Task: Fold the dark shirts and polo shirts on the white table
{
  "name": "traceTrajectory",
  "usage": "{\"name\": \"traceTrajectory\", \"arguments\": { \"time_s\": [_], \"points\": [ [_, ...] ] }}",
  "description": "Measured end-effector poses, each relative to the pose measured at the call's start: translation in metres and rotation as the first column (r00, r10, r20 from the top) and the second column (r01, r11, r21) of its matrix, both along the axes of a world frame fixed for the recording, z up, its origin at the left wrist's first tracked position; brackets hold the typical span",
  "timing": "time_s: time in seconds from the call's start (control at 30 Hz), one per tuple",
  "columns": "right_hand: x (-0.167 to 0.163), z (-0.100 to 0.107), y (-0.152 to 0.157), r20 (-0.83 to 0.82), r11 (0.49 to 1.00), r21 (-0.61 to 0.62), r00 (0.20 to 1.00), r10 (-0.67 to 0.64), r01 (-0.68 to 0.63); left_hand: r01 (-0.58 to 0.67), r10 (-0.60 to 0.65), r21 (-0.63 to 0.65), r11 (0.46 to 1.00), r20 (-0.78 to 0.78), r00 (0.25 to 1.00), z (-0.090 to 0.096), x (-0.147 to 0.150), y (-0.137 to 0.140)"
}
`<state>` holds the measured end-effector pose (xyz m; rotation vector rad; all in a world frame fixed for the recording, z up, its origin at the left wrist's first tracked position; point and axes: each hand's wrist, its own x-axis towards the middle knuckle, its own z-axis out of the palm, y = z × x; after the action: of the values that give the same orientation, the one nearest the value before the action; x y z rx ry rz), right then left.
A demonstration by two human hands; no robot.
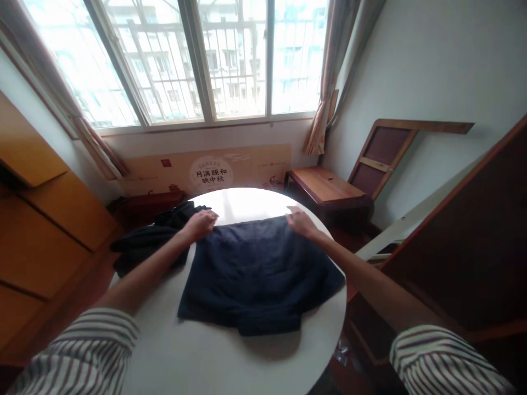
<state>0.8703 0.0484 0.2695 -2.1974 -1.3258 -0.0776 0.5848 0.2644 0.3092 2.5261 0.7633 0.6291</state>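
A dark blue shirt (263, 269) lies spread over the near part of a round white table (173, 351). Its far edge runs nearly straight between my hands, and a collar-like band sticks out at the near edge. My left hand (201, 224) is closed on the far left corner. At the far right corner, my right hand (302, 222) pinches the cloth with its fingers bent. Just left of my left hand sits a crumpled heap of black clothing (152, 241), partly behind my forearm.
A wooden side table (325, 185) stands beyond the round table at the right, with a wooden frame (382, 151) leaning against the wall. Orange-brown cabinets (41, 219) line the left. A dark wooden panel (465, 236) rises on the right. Barred windows (230, 60) fill the back.
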Motion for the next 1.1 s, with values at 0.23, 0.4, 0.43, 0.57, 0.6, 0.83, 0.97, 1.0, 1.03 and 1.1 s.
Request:
{"name": "traceTrajectory", "arguments": {
  "time_s": [0.23,0.4,0.43,0.57,0.6,0.83,0.97,1.0,1.03,1.1],
  "points": [
    [-0.037,-0.045,0.020,0.036,0.952,-0.263,0.985,0.170,-0.155,0.023,-0.015,0.083,0.996,-0.103,0.995,-0.078,0.013,-0.053],
    [-0.016,-0.042,0.013,0.038,0.938,-0.330,0.991,0.129,-0.109,-0.094,0.109,0.139,0.986,-0.100,0.989,-0.090,-0.014,-0.048],
    [-0.018,-0.041,0.010,0.040,0.936,-0.335,0.991,0.128,-0.107,-0.125,0.140,0.154,0.980,-0.091,0.986,-0.093,-0.023,-0.045],
    [-0.063,-0.038,-0.014,0.028,0.927,-0.319,0.976,0.217,-0.197,-0.266,0.271,0.091,0.960,-0.047,0.961,-0.107,-0.063,-0.033],
    [-0.083,-0.038,-0.024,0.008,0.913,-0.305,0.958,0.286,-0.270,-0.302,0.303,0.013,0.953,-0.059,0.951,-0.110,-0.073,-0.030],
    [-0.199,-0.037,-0.092,-0.140,0.713,-0.230,0.748,0.649,-0.662,-0.361,0.358,-0.662,0.657,-0.148,0.922,-0.088,-0.099,-0.032],
    [-0.210,-0.050,-0.099,-0.114,0.708,-0.253,0.747,0.655,-0.660,-0.211,0.276,-0.821,0.530,-0.068,0.959,-0.077,-0.098,-0.042],
    [-0.209,-0.053,-0.098,-0.105,0.709,-0.252,0.748,0.656,-0.658,-0.199,0.272,-0.823,0.532,-0.057,0.961,-0.077,-0.099,-0.043],
    [-0.208,-0.055,-0.098,-0.096,0.709,-0.250,0.746,0.659,-0.659,-0.193,0.270,-0.817,0.544,-0.047,0.962,-0.077,-0.100,-0.044],
    [-0.206,-0.056,-0.097,-0.081,0.708,-0.245,0.742,0.666,-0.662,-0.178,0.277,-0.798,0.575,-0.015,0.961,-0.079,-0.104,-0.045]
  ]
}}
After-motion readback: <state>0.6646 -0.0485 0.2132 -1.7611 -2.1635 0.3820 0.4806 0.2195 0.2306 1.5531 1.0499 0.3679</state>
